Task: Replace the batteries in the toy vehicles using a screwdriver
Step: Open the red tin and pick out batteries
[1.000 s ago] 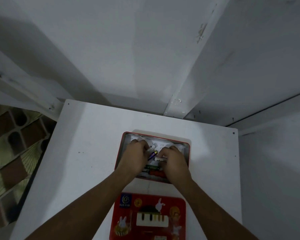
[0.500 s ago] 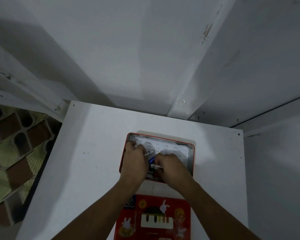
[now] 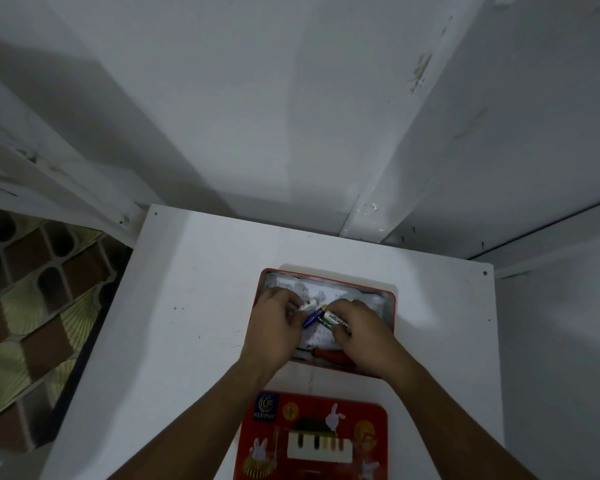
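Observation:
An open red tin box point(image 3: 390, 299) lined with printed white paper sits on the white table point(image 3: 194, 306). Both my hands are inside it. My left hand point(image 3: 278, 327) pinches a small white battery point(image 3: 309, 303) at its fingertips. My right hand point(image 3: 364, 336) grips a white and green battery point(image 3: 336, 320). A blue and yellow battery point(image 3: 314, 316) lies between the two hands. A screwdriver with a red handle point(image 3: 329, 355) lies at the box's near edge, partly under my right hand. No toy vehicle is in view.
The red box lid point(image 3: 312, 434) with a piano and rabbit picture lies on the table just in front of the box. White walls and a beam stand close behind the table. A patterned brown and green cloth point(image 3: 32, 306) lies off the table's left edge.
The camera has drifted, so the box sits further right in view. My hands have shifted inside the box, and the batteries now show more plainly between my fingertips.

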### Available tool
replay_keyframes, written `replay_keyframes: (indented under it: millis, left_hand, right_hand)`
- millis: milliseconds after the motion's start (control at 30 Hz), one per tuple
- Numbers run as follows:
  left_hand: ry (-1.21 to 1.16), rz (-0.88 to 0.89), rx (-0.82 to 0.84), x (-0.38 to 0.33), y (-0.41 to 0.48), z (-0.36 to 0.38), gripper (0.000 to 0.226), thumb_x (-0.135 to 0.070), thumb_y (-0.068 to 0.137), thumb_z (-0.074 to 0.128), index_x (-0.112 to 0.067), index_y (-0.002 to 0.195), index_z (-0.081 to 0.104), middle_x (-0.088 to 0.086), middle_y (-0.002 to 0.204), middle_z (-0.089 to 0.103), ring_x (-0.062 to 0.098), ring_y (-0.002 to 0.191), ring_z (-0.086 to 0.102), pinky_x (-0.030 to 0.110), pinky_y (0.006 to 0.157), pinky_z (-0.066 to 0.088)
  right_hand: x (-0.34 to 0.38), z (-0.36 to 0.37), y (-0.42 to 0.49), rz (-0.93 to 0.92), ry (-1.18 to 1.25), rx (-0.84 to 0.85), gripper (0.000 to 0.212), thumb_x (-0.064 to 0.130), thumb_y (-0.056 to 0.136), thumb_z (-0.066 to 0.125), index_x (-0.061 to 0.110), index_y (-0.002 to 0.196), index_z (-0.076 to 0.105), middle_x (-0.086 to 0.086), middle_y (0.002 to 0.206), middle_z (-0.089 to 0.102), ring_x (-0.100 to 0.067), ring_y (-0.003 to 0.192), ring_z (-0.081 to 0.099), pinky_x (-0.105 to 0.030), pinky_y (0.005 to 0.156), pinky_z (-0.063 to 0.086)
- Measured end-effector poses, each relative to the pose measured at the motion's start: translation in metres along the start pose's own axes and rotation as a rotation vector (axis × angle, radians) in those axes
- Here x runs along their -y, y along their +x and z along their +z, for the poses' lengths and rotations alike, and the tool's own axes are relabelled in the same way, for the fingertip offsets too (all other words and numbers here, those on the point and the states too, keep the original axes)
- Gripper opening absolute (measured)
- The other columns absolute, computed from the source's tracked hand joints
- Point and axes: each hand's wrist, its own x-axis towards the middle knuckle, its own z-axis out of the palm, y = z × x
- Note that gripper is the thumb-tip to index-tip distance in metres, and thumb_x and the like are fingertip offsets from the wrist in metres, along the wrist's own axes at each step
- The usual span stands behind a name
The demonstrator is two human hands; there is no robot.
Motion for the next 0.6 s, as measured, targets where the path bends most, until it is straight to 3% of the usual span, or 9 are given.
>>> replay_keyframes:
  millis: [167,333,433,500,600]
  left_hand:
    - [0.051,0.010,-0.103,-0.005,-0.011,0.004,0.010,-0.011,0.092,0.066,-0.009,0.101,0.069,0.003,0.135,0.049,0.013,0.117,0.050,-0.008,0.077,0.026]
    - [-0.006,-0.027,-0.095,-0.007,-0.008,0.003,0.008,-0.012,0.091,0.067,-0.011,0.099,0.069,0.007,0.139,0.047,0.011,0.106,0.053,0.001,0.074,0.032]
    - [-0.039,-0.023,-0.082,-0.004,-0.003,0.001,0.008,-0.010,0.089,0.069,-0.009,0.096,0.069,0.006,0.130,0.051,-0.002,0.083,0.046,-0.006,0.069,0.033]
    - [-0.032,-0.029,-0.072,-0.002,-0.002,0.002,0.009,-0.011,0.088,0.071,-0.008,0.096,0.070,0.005,0.126,0.054,-0.005,0.078,0.045,-0.007,0.068,0.033]
    - [-0.019,-0.040,-0.054,-0.001,0.002,0.003,0.011,-0.009,0.087,0.071,-0.005,0.098,0.070,0.007,0.122,0.056,-0.001,0.078,0.045,-0.007,0.068,0.034]
  right_hand:
    - [0.002,0.004,0.002,0.018,0.059,-0.057,0.029,0.010,0.097,0.050,0.019,0.123,0.061,-0.002,0.102,0.051,-0.022,0.097,0.056,-0.026,0.077,0.039]
    - [0.001,0.008,0.002,0.033,0.102,-0.067,0.029,0.010,0.097,0.051,0.018,0.124,0.061,-0.006,0.113,0.055,-0.020,0.098,0.057,-0.029,0.087,0.047]
    - [-0.001,0.012,0.002,0.044,0.109,-0.098,0.029,0.010,0.097,0.051,0.017,0.124,0.060,-0.004,0.116,0.054,-0.015,0.095,0.054,-0.018,0.079,0.041]
    - [-0.001,0.014,0.002,0.056,0.137,-0.149,0.029,0.009,0.097,0.052,0.017,0.123,0.060,-0.001,0.118,0.052,-0.010,0.094,0.049,-0.005,0.073,0.035]
    - [0.001,0.015,0.001,0.067,0.192,-0.239,0.027,0.005,0.095,0.054,0.017,0.119,0.062,0.001,0.119,0.053,-0.007,0.096,0.049,0.002,0.073,0.034]
